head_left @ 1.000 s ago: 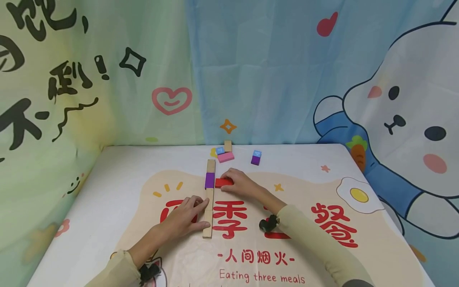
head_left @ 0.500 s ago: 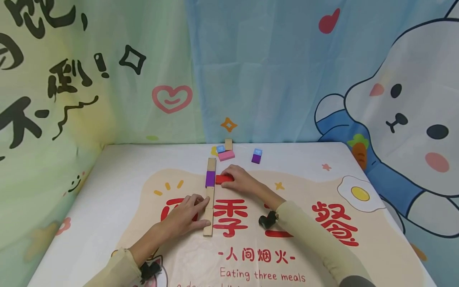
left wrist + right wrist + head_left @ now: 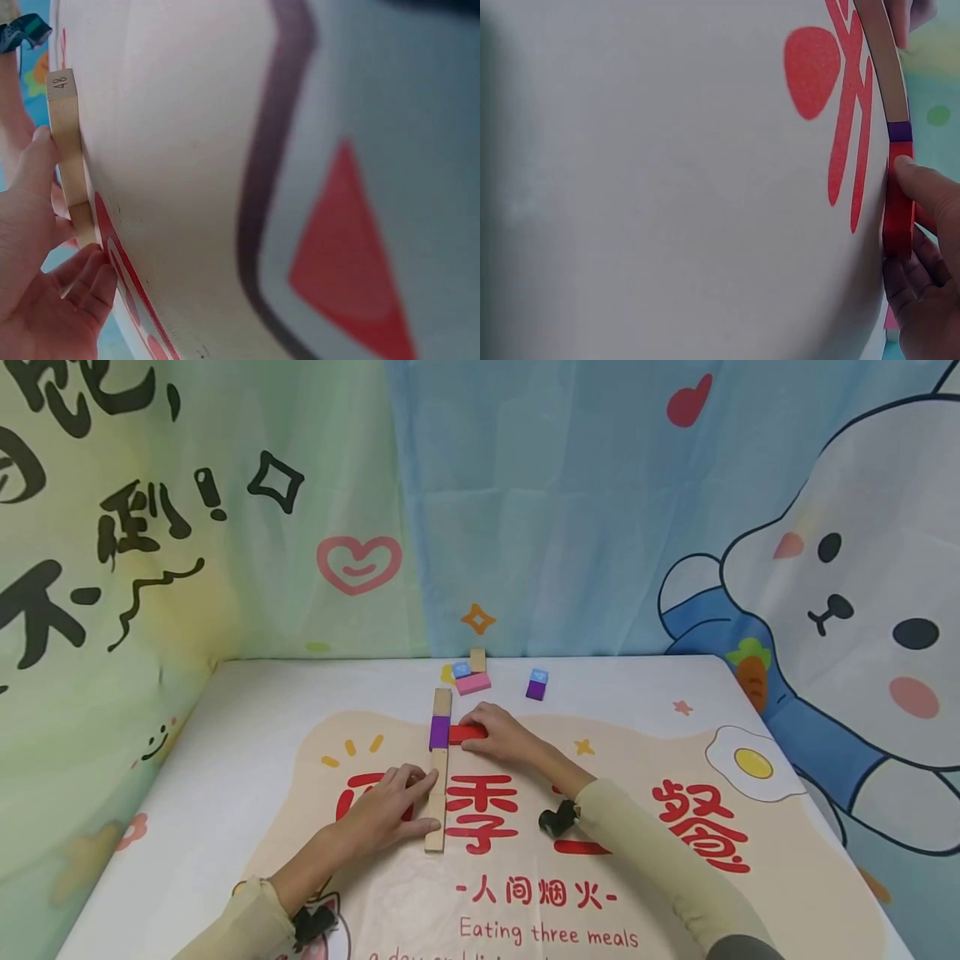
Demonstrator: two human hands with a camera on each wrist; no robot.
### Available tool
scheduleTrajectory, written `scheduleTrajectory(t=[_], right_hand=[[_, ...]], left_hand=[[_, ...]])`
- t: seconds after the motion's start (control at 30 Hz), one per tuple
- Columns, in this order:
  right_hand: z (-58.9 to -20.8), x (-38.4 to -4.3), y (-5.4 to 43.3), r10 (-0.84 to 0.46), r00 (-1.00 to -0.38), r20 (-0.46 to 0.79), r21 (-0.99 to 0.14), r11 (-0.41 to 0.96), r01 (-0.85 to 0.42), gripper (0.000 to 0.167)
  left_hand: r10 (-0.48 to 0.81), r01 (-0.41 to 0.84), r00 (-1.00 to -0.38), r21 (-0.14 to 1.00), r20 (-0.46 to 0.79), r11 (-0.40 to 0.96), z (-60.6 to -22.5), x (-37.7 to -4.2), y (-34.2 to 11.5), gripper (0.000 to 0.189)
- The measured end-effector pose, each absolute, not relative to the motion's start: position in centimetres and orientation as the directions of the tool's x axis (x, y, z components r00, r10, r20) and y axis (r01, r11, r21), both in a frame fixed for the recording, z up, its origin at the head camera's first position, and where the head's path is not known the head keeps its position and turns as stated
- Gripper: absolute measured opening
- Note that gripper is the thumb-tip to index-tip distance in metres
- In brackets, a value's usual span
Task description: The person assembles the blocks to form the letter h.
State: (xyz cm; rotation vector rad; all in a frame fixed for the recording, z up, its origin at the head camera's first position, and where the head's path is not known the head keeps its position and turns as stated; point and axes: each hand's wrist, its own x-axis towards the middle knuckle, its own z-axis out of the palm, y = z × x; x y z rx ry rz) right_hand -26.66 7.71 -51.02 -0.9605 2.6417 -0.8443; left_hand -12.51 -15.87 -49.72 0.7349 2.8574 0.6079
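Note:
A straight row of blocks runs away from me down the middle of the table: plain wooden blocks (image 3: 437, 802) nearest, a purple block (image 3: 440, 732) beyond them, and one more wooden block (image 3: 442, 702) at the far end. Against the left side of the near wooden blocks rest the thumb and a fingertip of my left hand (image 3: 392, 803). The nearest wooden block (image 3: 66, 135) shows the number 48 on its end. My right hand (image 3: 501, 737) pinches a red block (image 3: 463, 735) between thumb and fingers, crosswise to the row, its left end right at the purple block.
Behind the row lie a pink block (image 3: 473, 684), a light blue block (image 3: 461, 669) and a wooden block (image 3: 477, 660). To their right, another light blue block (image 3: 538, 676) sits by a purple one (image 3: 535, 691). A curtain (image 3: 525, 527) hangs at the table's far edge.
The red block in my right hand has edged slightly left, closer to the purple block. My left hand stays in place; the head view has shifted a little.

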Motion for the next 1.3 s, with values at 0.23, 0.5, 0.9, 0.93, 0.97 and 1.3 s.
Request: scheduleTrajectory(t=[0.23, 0.5, 0.9, 0.93, 0.97, 1.3], right_hand=[[-51.01, -26.76, 7.64, -0.65, -0.76, 0.008, -0.57, 0.622, -0.537, 0.037], [-51.23, -26.88, 7.62, -0.643, -0.766, 0.01, -0.574, 0.624, -0.531, 0.037], [-50.9, -26.85, 7.53, -0.632, -0.775, -0.003, -0.584, 0.63, -0.511, 0.038], [-50.88, -26.83, 7.54, -0.632, -0.775, -0.003, -0.584, 0.631, -0.512, 0.038], [-50.87, -26.82, 7.55, -0.632, -0.775, -0.002, -0.583, 0.63, -0.512, 0.038], [-50.81, -26.81, 7.39, -0.62, -0.784, -0.011, -0.587, 0.639, -0.497, 0.037]], left_hand=[[0.486, 0.44, -0.874, 0.404, -0.013, 0.802, -49.79, -12.51, -15.88, 0.079], [0.485, 0.438, -0.874, 0.408, -0.014, 0.801, -49.93, -12.46, -15.89, 0.079], [0.488, 0.444, -0.873, 0.406, -0.006, 0.799, -50.0, -12.6, -15.93, 0.079], [0.488, 0.444, -0.873, 0.405, -0.006, 0.799, -49.99, -12.61, -15.93, 0.079], [0.49, 0.446, -0.872, 0.404, -0.005, 0.799, -49.98, -12.61, -15.93, 0.079], [0.494, 0.452, -0.87, 0.404, 0.0, 0.796, -49.74, -12.53, -15.9, 0.078]])
